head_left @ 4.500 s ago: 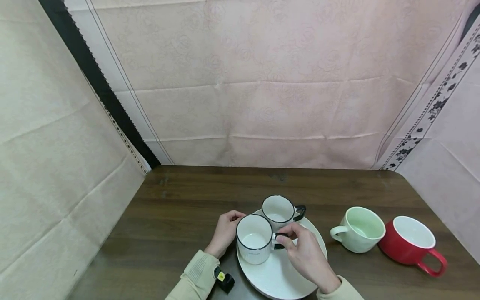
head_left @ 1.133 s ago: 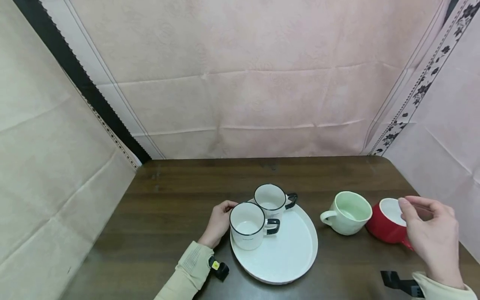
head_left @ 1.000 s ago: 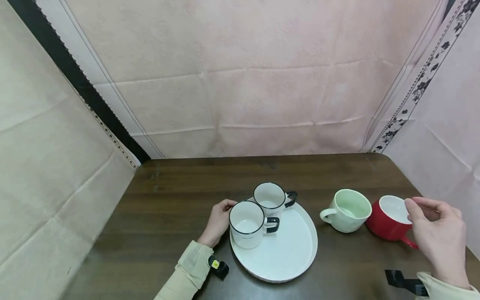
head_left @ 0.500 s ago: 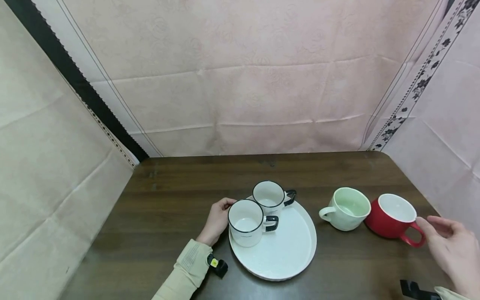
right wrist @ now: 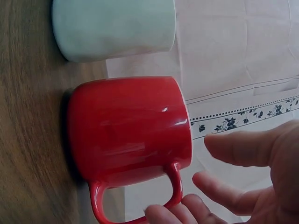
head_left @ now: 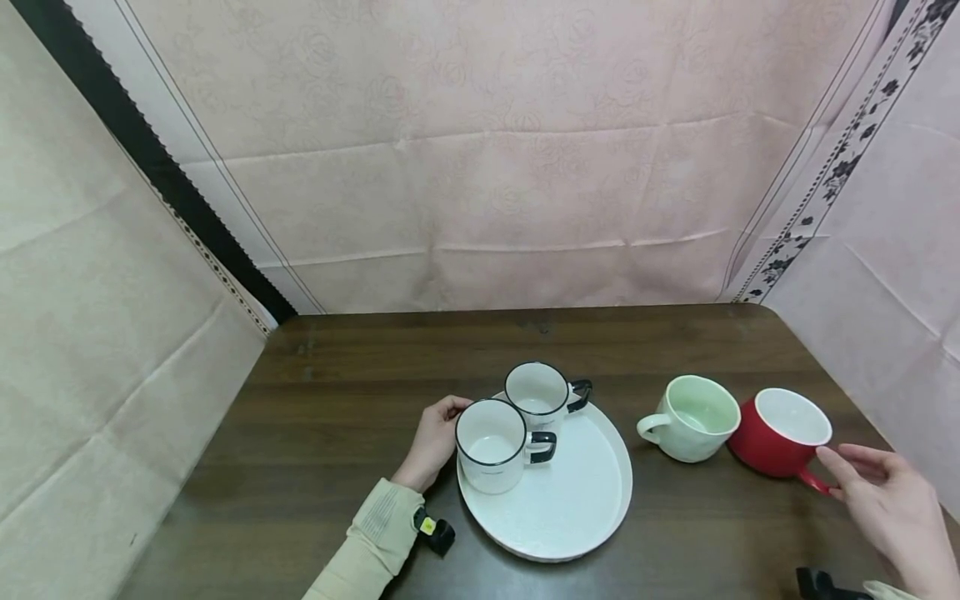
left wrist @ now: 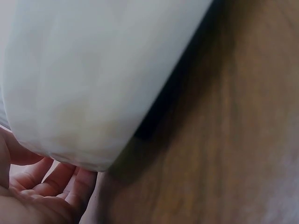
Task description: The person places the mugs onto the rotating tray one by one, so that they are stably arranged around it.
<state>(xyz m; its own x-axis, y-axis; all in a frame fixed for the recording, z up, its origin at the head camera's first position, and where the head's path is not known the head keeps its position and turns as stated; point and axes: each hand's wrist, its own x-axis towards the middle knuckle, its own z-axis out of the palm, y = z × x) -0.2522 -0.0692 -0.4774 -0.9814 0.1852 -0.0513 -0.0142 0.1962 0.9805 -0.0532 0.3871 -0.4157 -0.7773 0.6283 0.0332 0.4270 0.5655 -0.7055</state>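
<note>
My left hand holds the left edge of a round white plate; in the left wrist view its fingers curl at the white rim. Two white enamel mugs with black rims and black handles stand on the plate: the nearer mug and the farther mug. My right hand is at the handle of a red mug with a white inside. In the right wrist view, lower fingers meet the handle, while thumb and forefinger stand apart from the mug.
A pale green mug stands left of the red mug, close against it, its handle towards the plate. The brown wooden table is bordered by pale cloth at the back and both sides.
My right hand has let go of the nearer enamel mug's handle, moved right past the green mug and lowered to the red mug's handle. My left hand has stayed at the plate's edge.
</note>
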